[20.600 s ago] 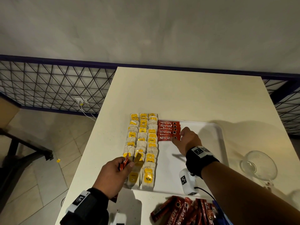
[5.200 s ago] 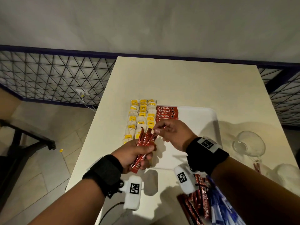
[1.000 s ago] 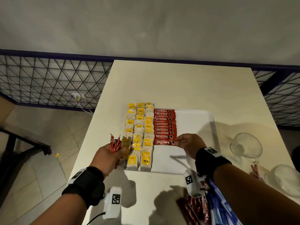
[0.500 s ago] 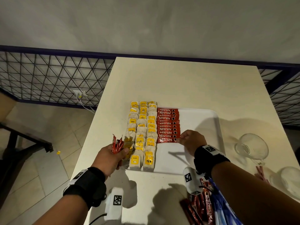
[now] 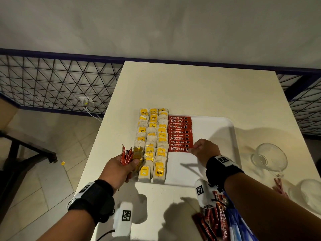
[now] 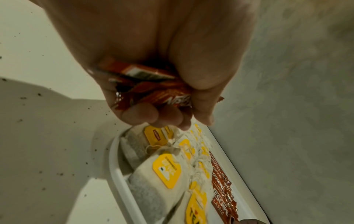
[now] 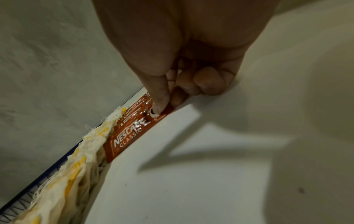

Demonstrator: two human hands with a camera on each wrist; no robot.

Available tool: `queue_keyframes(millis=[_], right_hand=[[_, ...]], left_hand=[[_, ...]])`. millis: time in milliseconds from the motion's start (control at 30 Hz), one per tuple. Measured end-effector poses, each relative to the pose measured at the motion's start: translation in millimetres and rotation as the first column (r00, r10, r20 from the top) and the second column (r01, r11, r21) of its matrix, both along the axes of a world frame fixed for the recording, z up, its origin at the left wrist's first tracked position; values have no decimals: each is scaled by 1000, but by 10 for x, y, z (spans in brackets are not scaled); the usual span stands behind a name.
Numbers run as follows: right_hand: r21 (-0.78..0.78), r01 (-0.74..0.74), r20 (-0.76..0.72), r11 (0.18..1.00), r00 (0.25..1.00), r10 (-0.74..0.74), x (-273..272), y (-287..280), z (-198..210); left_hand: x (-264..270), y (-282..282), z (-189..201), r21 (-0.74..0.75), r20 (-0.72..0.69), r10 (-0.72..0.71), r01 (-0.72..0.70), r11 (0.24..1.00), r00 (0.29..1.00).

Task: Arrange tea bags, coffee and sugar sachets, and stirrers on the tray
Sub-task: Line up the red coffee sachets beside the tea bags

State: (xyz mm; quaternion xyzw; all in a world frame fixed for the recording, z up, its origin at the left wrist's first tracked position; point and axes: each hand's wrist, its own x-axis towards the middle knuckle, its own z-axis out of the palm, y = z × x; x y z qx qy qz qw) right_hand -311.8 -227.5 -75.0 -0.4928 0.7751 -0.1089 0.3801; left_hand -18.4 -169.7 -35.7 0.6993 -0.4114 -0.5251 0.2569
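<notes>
A white tray (image 5: 217, 129) holds three columns of yellow-tagged tea bags (image 5: 152, 136) on its left side. Beside them lies a column of red coffee sachets (image 5: 179, 134). My right hand (image 5: 191, 150) pinches the right end of the nearest sachet (image 5: 177, 149), which lies flat on the tray. The right wrist view shows thumb and forefinger (image 7: 161, 104) on that sachet (image 7: 128, 136). My left hand (image 5: 132, 162) hovers over the tray's front left corner and grips a bundle of red sachets (image 5: 126, 154). That bundle (image 6: 153, 94) sits in my fist above the tea bags (image 6: 166, 171).
A glass cup (image 5: 268, 160) lies on the table right of the tray, with a second glass (image 5: 311, 192) and thin red stirrers (image 5: 278, 186) nearer me. Loose red and blue sachets (image 5: 220, 221) are piled at the front edge. A mesh railing (image 5: 52, 84) runs behind.
The red column has grown longer over the last seconds. My right hand has set the nearest sachet against the column and stays at its end. The left hand barely moved.
</notes>
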Motion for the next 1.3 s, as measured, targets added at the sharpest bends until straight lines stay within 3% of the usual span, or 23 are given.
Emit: queue_keyframes(millis=[333,467,567,633,700,800,867,967,1100,1233,1300], right_hand=[[-35,-2,-11,999,1000,1,1,-2,-3],[-44,8,6,999,1000,-8,-16,2,9],[-133,18,12,991,1000,-17,-11,27,101],[-256,-11,96,967,995,36,85,59,261],[-271,-101,253,957,952,172,261,98,475],[-265,-377,420,887,783,458,522,189,714],[-332,-413,432,848,733,526,577,220,794],[-353,-386,415,852,752,513,487,217,869],[-304,-282,469,910,787,401,343,212,853],[-279,-164,535,946,792,294,280,233,801],[-262,-157,555,952,782,282,260,250,791]], left_hand=[[-2,20,-15,-6,-74,-56,56,998,996],[-18,42,49,7,-180,-96,99,995,979],[-87,72,113,50,-378,-76,102,994,923],[-128,83,122,94,-494,-52,113,989,868],[-182,79,118,136,-573,-44,148,979,818],[-312,56,174,143,-635,-120,268,953,763],[-405,41,229,131,-659,-181,349,928,730],[-441,32,259,105,-669,-233,400,910,706],[-373,55,266,58,-664,-211,330,942,717],[-394,47,245,19,-568,-19,37,999,823],[-451,45,261,-11,-525,14,-23,1000,851]])
